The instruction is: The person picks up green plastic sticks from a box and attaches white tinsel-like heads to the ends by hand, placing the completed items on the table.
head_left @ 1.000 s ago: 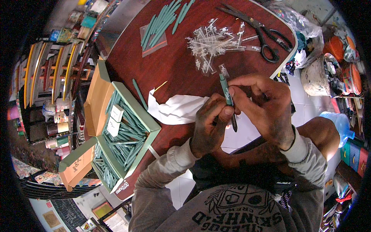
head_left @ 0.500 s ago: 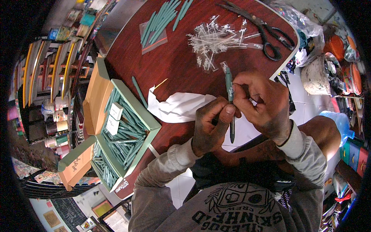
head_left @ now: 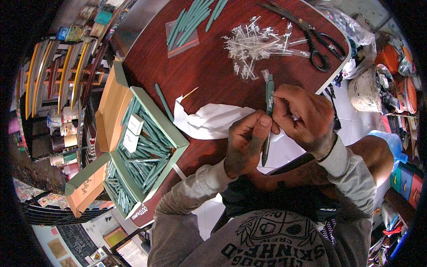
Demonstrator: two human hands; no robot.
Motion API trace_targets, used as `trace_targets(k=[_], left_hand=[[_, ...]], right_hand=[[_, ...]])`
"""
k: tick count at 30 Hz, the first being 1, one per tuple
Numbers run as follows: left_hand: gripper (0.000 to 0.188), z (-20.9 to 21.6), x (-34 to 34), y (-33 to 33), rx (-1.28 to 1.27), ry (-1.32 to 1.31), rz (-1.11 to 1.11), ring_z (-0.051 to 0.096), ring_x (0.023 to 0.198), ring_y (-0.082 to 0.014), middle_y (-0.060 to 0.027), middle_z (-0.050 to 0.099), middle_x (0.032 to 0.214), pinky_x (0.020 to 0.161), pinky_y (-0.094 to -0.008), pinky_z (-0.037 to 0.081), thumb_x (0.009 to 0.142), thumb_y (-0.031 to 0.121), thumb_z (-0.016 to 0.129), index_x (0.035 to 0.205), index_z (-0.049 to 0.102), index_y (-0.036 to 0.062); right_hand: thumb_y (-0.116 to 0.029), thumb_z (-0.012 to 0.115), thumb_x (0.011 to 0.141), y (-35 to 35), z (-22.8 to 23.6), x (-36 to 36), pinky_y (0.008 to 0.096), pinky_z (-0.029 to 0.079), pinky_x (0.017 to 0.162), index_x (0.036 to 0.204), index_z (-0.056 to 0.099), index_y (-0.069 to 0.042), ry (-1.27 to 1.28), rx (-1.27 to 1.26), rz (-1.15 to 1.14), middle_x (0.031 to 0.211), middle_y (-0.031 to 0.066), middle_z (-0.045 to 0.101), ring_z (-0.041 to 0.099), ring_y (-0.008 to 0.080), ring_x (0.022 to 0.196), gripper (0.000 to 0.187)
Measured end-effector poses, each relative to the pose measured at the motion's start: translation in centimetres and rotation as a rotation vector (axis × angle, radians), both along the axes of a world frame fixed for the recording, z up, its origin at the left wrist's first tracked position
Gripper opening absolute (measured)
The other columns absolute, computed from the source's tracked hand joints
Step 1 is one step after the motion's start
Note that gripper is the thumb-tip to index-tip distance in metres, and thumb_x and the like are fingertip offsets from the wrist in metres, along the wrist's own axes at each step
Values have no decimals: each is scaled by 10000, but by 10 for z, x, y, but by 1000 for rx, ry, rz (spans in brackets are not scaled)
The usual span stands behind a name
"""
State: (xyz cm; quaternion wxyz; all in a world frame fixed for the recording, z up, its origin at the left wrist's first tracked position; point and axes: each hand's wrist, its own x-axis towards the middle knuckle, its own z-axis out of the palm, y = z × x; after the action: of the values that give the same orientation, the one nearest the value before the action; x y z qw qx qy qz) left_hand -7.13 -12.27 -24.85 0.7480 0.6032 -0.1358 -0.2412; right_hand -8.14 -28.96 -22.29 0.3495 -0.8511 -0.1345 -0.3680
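Note:
A dark green pen (head_left: 269, 95) with small white lettering is held nearly upright, its dark tip pointing down toward my lap. My left hand (head_left: 250, 133) is closed round its lower part, thumb and fingers pinching the barrel. My right hand (head_left: 304, 115) is curled, its thumb and fingertips pressed against the upper barrel beside the lettering. A small clear strip (head_left: 265, 74) shows beside the pen's top end; its lower part is hidden. Beyond the hands lies a heap of clear strips (head_left: 258, 46) with white lettering. White crumpled paper (head_left: 207, 120) lies left of my left hand.
An open box (head_left: 182, 147) full of green pens stands at left, a small white card on top. One loose pen (head_left: 164, 102) lies beside it. Farther back are a clear plastic bag (head_left: 175, 50), several green pens (head_left: 194, 26) and black-handled scissors (head_left: 319, 60) near the table edge.
The pen has turned a little, its top now leaning right rather than left. Both hands stay closed at it. The whole view has shifted slightly.

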Motion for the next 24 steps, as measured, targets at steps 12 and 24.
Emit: trace_targets(k=[12, 24], left_hand=[[380, 3, 6, 0, -66, 180, 99, 410, 540, -12, 49, 511, 653, 475, -193, 315, 1038, 387, 457, 908, 590, 56], [322, 3, 14, 8, -209, 207, 51, 410, 508, -11, 48, 481, 627, 457, -194, 327, 1049, 350, 446, 942, 566, 71]], right_hand=[[25, 711, 790, 7, 5, -3, 255, 424, 446, 1003, 613, -37, 104, 83, 139, 737, 46, 657, 556, 104, 500, 243], [45, 727, 755, 17, 10, -12, 253, 418, 469, 1035, 618, -52, 224, 191, 273, 774, 50, 648, 526, 111, 516, 315]])
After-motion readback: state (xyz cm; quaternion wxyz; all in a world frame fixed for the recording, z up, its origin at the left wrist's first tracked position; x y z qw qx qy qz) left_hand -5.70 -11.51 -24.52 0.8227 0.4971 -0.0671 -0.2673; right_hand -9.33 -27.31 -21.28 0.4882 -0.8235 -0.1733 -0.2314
